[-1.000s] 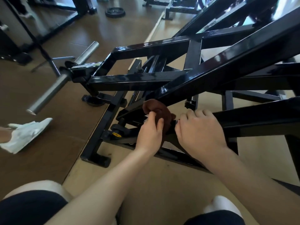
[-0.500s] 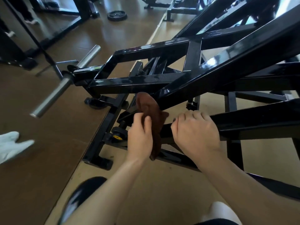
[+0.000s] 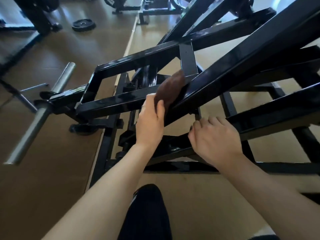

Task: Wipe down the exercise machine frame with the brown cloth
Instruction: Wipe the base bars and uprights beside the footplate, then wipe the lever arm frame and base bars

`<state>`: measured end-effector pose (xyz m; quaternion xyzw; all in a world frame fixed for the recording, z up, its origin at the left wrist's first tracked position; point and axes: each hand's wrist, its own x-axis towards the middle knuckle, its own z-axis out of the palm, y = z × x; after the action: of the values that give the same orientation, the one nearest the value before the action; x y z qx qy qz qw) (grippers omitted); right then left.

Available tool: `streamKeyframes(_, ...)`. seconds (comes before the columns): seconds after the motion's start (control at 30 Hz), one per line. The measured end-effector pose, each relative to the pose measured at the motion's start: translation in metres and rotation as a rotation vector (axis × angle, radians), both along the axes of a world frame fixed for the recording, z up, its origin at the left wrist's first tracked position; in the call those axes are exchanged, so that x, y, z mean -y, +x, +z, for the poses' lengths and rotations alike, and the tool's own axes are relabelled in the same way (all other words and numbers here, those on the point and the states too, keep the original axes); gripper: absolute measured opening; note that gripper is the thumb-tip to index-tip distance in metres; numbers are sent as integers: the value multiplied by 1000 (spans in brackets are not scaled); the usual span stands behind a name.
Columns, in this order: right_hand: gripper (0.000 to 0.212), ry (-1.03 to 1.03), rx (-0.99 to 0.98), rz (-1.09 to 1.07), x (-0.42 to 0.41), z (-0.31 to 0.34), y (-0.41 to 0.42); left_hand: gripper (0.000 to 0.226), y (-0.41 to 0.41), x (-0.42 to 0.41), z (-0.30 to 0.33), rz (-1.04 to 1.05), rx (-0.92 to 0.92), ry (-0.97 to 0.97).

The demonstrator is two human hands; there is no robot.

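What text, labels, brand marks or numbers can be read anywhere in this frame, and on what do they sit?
None can be read.
The black machine frame shows only paint and glare.
The brown cloth is plain.
The weight plate on the floor may carry raised markings, but it is too small and blurred to tell.

Glossy black frame (image 3: 225,70) (painted metal)

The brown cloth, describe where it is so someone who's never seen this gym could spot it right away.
Find the black exercise machine frame filling the right of the view. Follow its long diagonal beam down to where it meets a crossbar; the left hand holds the brown cloth against it there. It is the only soft, brown thing among glossy black steel.
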<state>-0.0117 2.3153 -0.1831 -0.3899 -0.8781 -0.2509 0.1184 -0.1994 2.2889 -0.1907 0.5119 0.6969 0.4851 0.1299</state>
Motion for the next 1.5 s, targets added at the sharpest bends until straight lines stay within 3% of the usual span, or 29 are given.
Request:
streamKeyframes(0.17, 45, 48, 16, -31, 1, -3, -1, 19, -16, 19, -21, 25, 108, -55)
streamKeyframes(0.37, 53, -38, 46, -107, 4, -3, -4, 27, 20, 18, -3, -98, 59, 116)
streamKeyframes(0.73, 52, -132, 77, -94, 17, 13, 1, 34, 11, 69, -47, -67, 43, 36)
streamKeyframes(0.83, 46, -41, 41, -107, 19, 28, 16, 41, 50, 73, -46, -231, 38, -33)
streamKeyframes(1.0, 51, 90, 11, -282, 8, 49, 72, 40, 87, 33, -35, -115, -33, -66)
streamKeyframes(1.17, 52, 169, -252, -244, 2, 35, 58, 34, 61, 34, -55, -193, -119, -71)
streamKeyframes(1.4, 51, 194, -379, -267, 3, 27, 53, 31, -6, 79, -104, -24, -34, -357)
streamKeyframes(1.5, 51, 180, -449, -266, 4, 26, 50, 28, 1, 71, -96, 35, -9, -377)
